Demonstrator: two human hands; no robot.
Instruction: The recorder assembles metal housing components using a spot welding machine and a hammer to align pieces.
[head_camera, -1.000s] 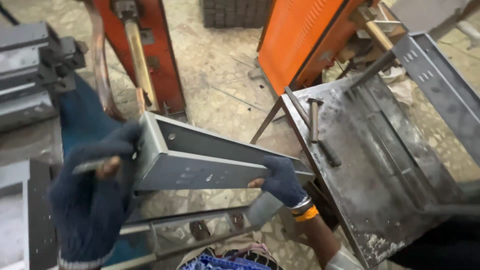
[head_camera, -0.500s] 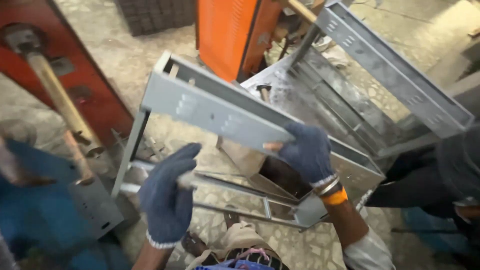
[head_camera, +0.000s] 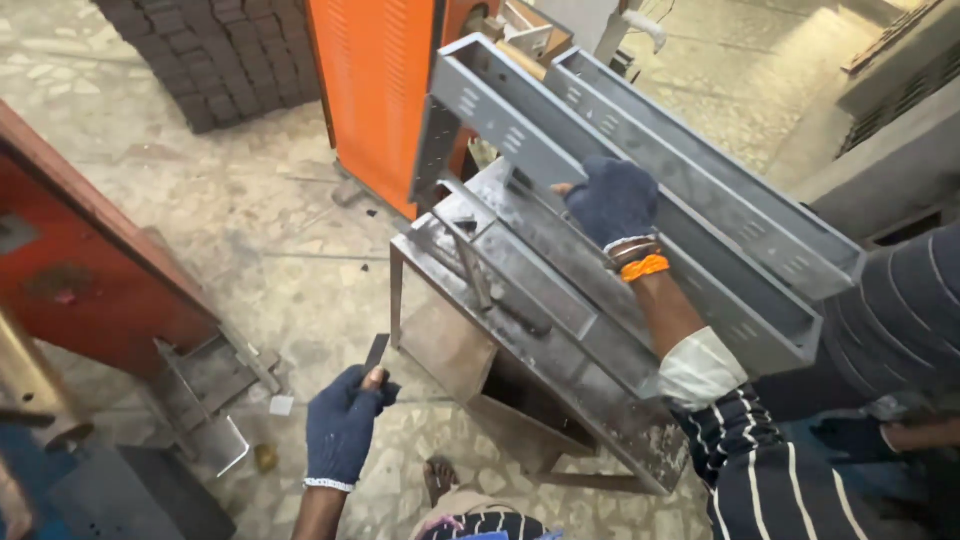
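My right hand (head_camera: 612, 200), in a dark blue glove with an orange band at the wrist, grips a long grey metal channel (head_camera: 520, 135) and holds it tilted over the steel work table (head_camera: 560, 350). A second, similar grey channel (head_camera: 720, 190) lies alongside it, further to the right. My left hand (head_camera: 342, 430), also gloved in dark blue, hangs low over the floor and holds a small dark flat metal piece (head_camera: 376, 352). A hammer (head_camera: 470, 265) lies on the table top near the raised channel's end.
An orange machine cabinet (head_camera: 375, 90) stands behind the table. A red-orange machine frame (head_camera: 80, 270) is at the left with a metal bracket (head_camera: 205, 395) at its foot. Dark blocks (head_camera: 210, 55) are stacked at the back. The floor is stone-patterned.
My left hand has let go of the grey channel and dropped toward the floor. My right hand has swung the channel up and to the right, over the table beside the other channel.
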